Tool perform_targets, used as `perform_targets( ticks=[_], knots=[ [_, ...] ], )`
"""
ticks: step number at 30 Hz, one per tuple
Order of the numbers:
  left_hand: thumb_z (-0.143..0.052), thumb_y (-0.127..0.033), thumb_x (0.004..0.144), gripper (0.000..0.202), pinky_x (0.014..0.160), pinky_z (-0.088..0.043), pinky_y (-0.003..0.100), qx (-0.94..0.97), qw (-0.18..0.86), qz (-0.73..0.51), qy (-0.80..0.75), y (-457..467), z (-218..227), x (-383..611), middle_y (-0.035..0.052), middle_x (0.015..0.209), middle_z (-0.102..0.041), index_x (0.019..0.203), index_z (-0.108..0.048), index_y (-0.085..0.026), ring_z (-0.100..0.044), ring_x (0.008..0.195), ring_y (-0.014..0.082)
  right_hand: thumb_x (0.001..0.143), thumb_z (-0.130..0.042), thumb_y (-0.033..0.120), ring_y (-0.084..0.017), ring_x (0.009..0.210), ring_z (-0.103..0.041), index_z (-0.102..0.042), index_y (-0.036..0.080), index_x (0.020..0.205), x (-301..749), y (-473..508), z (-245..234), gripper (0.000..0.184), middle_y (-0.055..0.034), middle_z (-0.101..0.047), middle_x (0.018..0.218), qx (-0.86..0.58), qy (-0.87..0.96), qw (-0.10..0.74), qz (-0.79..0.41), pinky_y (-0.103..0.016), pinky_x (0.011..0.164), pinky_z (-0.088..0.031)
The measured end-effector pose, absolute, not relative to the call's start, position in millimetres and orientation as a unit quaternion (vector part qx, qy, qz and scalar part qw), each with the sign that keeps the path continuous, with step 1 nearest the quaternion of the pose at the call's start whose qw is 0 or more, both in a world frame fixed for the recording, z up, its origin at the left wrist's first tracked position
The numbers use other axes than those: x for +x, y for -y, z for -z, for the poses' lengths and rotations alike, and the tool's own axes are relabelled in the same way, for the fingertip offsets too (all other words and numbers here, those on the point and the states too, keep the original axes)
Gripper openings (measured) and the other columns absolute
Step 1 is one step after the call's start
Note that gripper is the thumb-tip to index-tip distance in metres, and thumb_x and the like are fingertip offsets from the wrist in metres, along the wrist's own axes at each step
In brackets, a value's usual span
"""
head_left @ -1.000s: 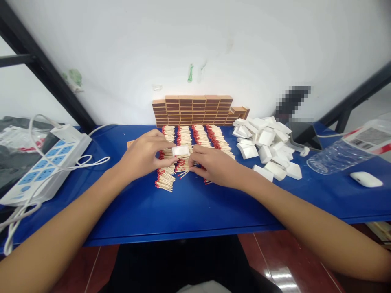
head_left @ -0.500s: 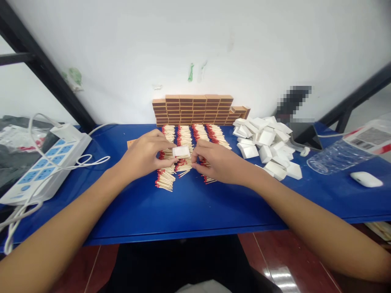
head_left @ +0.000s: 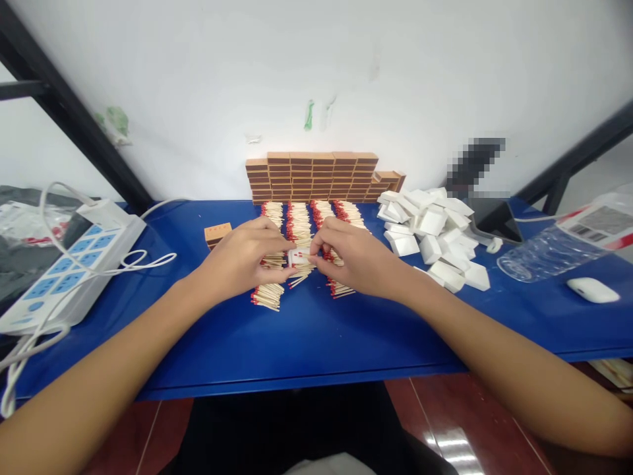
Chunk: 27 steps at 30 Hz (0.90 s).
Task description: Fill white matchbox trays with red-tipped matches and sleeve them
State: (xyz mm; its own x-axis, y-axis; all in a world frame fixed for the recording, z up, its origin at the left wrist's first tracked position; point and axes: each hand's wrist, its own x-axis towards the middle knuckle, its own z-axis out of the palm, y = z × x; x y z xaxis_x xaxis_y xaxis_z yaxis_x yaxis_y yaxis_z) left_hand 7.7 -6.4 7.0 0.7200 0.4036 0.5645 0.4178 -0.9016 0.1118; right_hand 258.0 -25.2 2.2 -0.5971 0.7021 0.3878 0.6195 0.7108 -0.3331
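Between thumb and fingers my left hand (head_left: pixel 246 258) grips a small white matchbox tray (head_left: pixel 298 256). Red-tipped matches show at the tray's opening. My right hand (head_left: pixel 349 256) is closed in a pinch at the tray's right side, on matchsticks (head_left: pixel 307 256) whose red heads point left over the tray. Beneath and behind both hands lie rows of loose matches (head_left: pixel 299 221) with red heads, partly covered by my fingers. Beside my left hand sits an orange matchbox cover (head_left: pixel 218 232).
Brown matchboxes (head_left: pixel 312 178) are stacked against the wall. White empty trays (head_left: pixel 431 221) form a pile at the right, near a dark phone-like device (head_left: pixel 496 220), a clear plastic bottle (head_left: pixel 541 254) and a white case (head_left: pixel 592 291). A power strip (head_left: pixel 74 270) with cables lies left on the blue table (head_left: pixel 297 349).
My left hand has moved slightly right and down with the tray. My right hand's matches are now over the tray, with red heads showing there. More of the orange cover is visible.
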Motion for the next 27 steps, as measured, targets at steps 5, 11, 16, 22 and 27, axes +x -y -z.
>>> perform_targets(
  ticks=[5, 11, 16, 22, 27],
  knots=[
    [-0.075, -0.042, 0.091, 0.03, 0.071, -0.054, 0.033, -0.925, 0.003, 0.309, 0.22, 7.4, -4.2, 7.9, 0.0083, 0.087, -0.077, 0.107, -0.079, -0.017, -0.064, 0.085, 0.0211, 0.098, -0.061, 0.023, -0.015, 0.075, -0.052, -0.062, 0.019, 0.097, 255.5, 27.4, 2.2, 0.005, -0.0041, -0.058, 0.096, -0.358, 0.893, 0.259, -0.083, -0.029, 0.068, -0.039],
    [-0.075, -0.038, 0.091, 0.025, 0.071, -0.054, 0.033, -0.928, 0.01, 0.301, 0.218, 9.7, -4.4, 8.3, 0.0091, 0.089, -0.076, 0.103, -0.079, -0.016, -0.065, 0.088, 0.0221, 0.096, -0.065, 0.022, -0.014, 0.073, -0.052, -0.064, 0.018, 0.095, 252.9, 29.4, 1.1, 0.004, -0.0035, -0.058, 0.095, -0.37, 0.887, 0.257, -0.099, -0.028, 0.066, -0.039],
    [-0.075, -0.037, 0.092, 0.023, 0.07, -0.053, 0.032, -0.929, 0.012, 0.304, 0.212, 7.9, -4.0, 7.8, 0.0081, 0.087, -0.076, 0.102, -0.079, -0.016, -0.065, 0.086, 0.0213, 0.094, -0.069, 0.021, -0.013, 0.072, -0.052, -0.065, 0.019, 0.092, 252.5, 27.9, 2.2, 0.005, -0.002, -0.057, 0.091, -0.368, 0.878, 0.28, -0.121, -0.026, 0.065, -0.039],
    [-0.075, -0.043, 0.091, 0.031, 0.069, -0.053, 0.031, -0.925, 0.019, 0.314, 0.211, 5.9, -4.5, 7.8, 0.0075, 0.084, -0.076, 0.104, -0.079, -0.016, -0.064, 0.082, 0.0202, 0.093, -0.07, 0.019, -0.012, 0.072, -0.051, -0.065, 0.019, 0.092, 254.4, 24.3, 2.9, 0.005, -0.0011, -0.056, 0.09, -0.359, 0.875, 0.301, -0.121, -0.026, 0.064, -0.039],
    [-0.077, -0.041, 0.09, 0.026, 0.069, -0.052, 0.031, -0.921, 0.026, 0.305, 0.242, 1.8, -6.5, 3.0, 0.0064, 0.083, -0.076, 0.102, -0.08, -0.018, -0.065, 0.085, 0.0211, 0.094, -0.07, 0.019, -0.013, 0.073, -0.05, -0.065, 0.019, 0.092, 257.2, 25.7, -4.9, 0.006, -0.0012, -0.06, 0.088, -0.343, 0.876, 0.32, -0.11, -0.027, 0.067, -0.039]
  ],
)
